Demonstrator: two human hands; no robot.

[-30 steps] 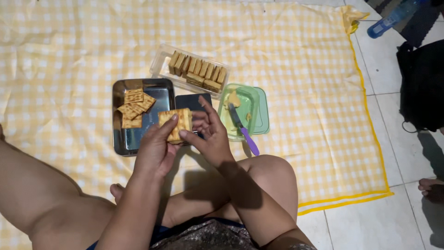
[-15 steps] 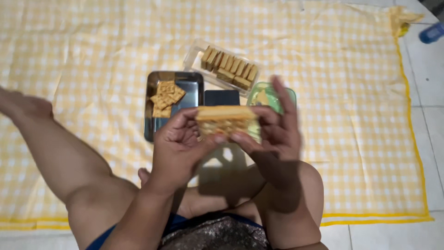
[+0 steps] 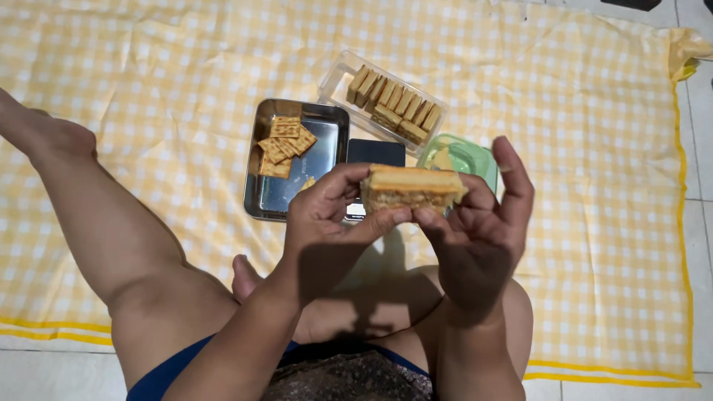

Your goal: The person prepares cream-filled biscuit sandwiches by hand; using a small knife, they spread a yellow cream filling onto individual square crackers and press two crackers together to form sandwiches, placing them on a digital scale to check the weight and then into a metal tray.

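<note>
While you sit cross-legged on the yellow checked cloth, your left hand and right hand together pinch a stack of filled crackers, lifted level above your lap so its side faces you. The left hand's fingers curl closed on the near end; the right grips the far end with thumb and lower fingers, the upper fingers spread loose. Beyond them lie a steel tray with loose crackers, a clear box of upright crackers, a dark flat object and a green tub, all close together. Bare cloth lies wide to both sides; its edge meets the tiled floor at right.
</note>
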